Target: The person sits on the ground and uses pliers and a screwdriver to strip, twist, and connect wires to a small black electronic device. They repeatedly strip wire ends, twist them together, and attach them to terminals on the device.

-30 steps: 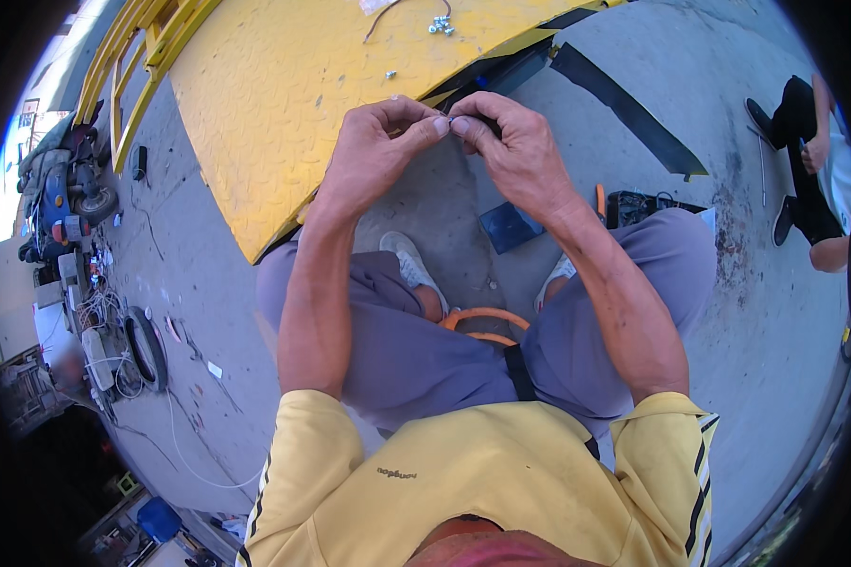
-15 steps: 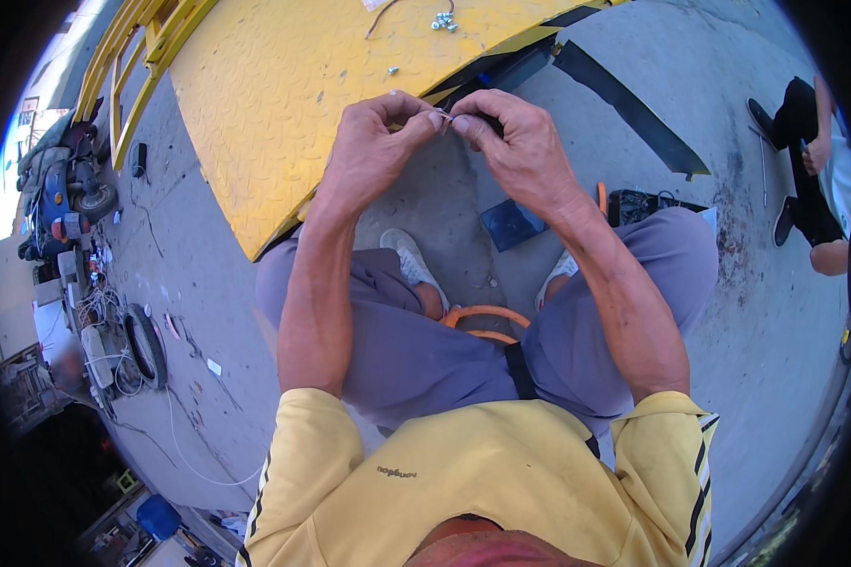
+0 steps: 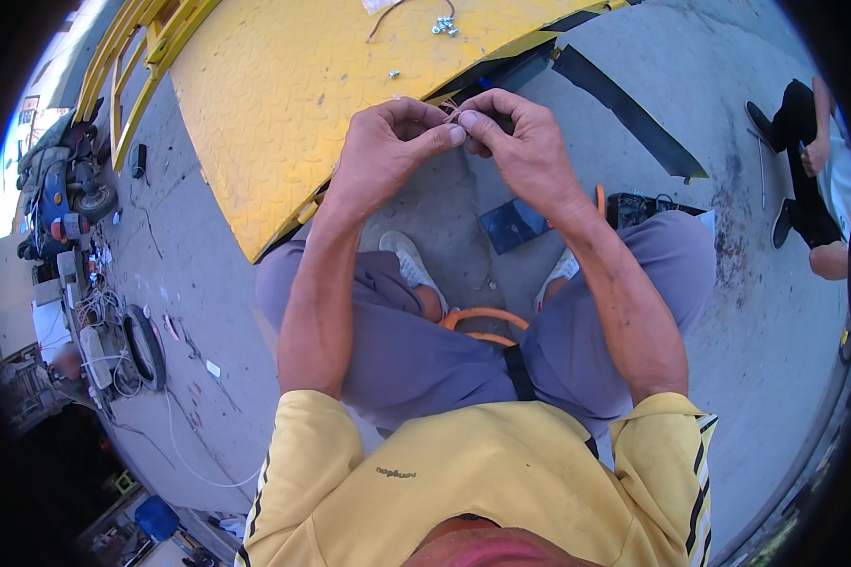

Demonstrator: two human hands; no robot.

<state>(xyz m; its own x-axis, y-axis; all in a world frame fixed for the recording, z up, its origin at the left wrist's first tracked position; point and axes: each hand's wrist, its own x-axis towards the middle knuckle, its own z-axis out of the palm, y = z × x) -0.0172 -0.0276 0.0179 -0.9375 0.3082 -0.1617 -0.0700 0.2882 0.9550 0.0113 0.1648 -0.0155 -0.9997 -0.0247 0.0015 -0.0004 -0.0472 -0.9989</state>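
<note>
Thin copper-coloured wire strands (image 3: 452, 111) stick up between my fingertips, just off the edge of a yellow tread plate (image 3: 265, 104). My left hand (image 3: 394, 151) pinches them from one side, thumb against forefinger. From the other side my right hand (image 3: 522, 142) is closed on the same strands, its thumb tip touching the left one. The fingers hide the lower part of the wire. On the plate beyond my hands lie several small silver screws (image 3: 443, 26), a lone screw (image 3: 393, 74) and a brown wire (image 3: 380, 23).
A long dark strip (image 3: 629, 111) lies on the concrete at right. Between my knees sit a dark flat box (image 3: 512, 226) and a black tray with wires (image 3: 667, 203). Another person (image 3: 813, 161) is at far right; a motorcycle (image 3: 61, 194) and tyre (image 3: 144, 348) are at left.
My fingertips have shifted slightly down and right, and my right thumb has slid over toward the left one. The wire strands now fan out more visibly above the fingers.
</note>
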